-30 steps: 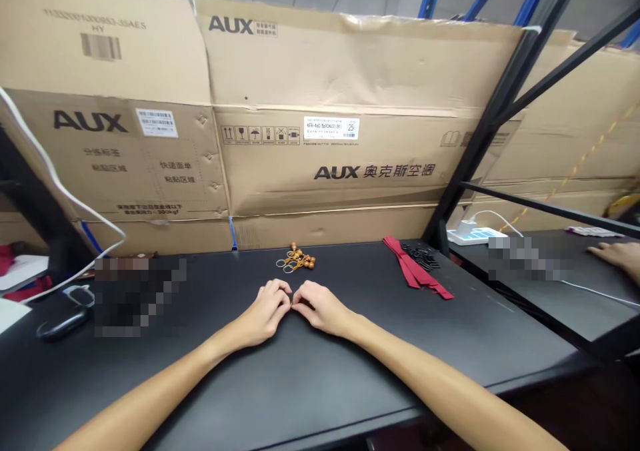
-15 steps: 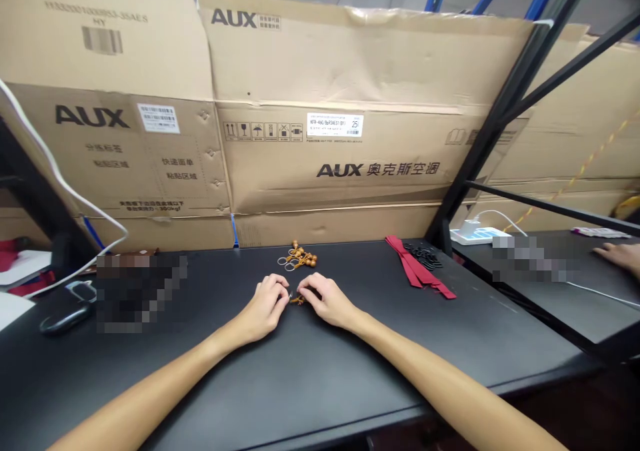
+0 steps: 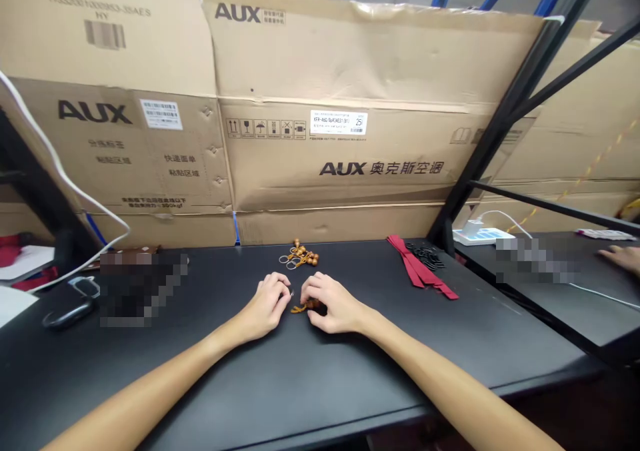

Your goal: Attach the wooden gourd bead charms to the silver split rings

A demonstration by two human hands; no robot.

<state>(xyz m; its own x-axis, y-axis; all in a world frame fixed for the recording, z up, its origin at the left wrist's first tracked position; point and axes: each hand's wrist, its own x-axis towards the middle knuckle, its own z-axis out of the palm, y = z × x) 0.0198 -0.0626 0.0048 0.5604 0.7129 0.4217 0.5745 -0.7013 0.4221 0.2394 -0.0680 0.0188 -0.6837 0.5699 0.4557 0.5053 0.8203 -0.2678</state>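
My left hand (image 3: 269,306) is closed in a pinch, with the tip of a small silvery metal ring (image 3: 292,294) showing at its fingertips. Most of that ring is hidden by the fingers. Just to the right, my right hand (image 3: 334,306) curls its fingers over an orange-brown cord with dark beads (image 3: 299,309), whose loose end points left onto the table. A narrow gap separates the two hands. Beyond them lies a small pile of key rings with wooden beads and orange cords (image 3: 301,256).
Red ribbon strips (image 3: 420,271) lie on the right beside a heap of black clips or cords (image 3: 427,256). Behind the black table (image 3: 280,384) stand cardboard sheets (image 3: 380,204). A black mouse (image 3: 67,314) is on the left. Another person's hand (image 3: 621,258) rests at far right.
My right hand has opened out slightly and now curls over the beaded cord, which has shifted a little right and nearer. My left hand has stayed nearly in place. The view has shifted slightly.
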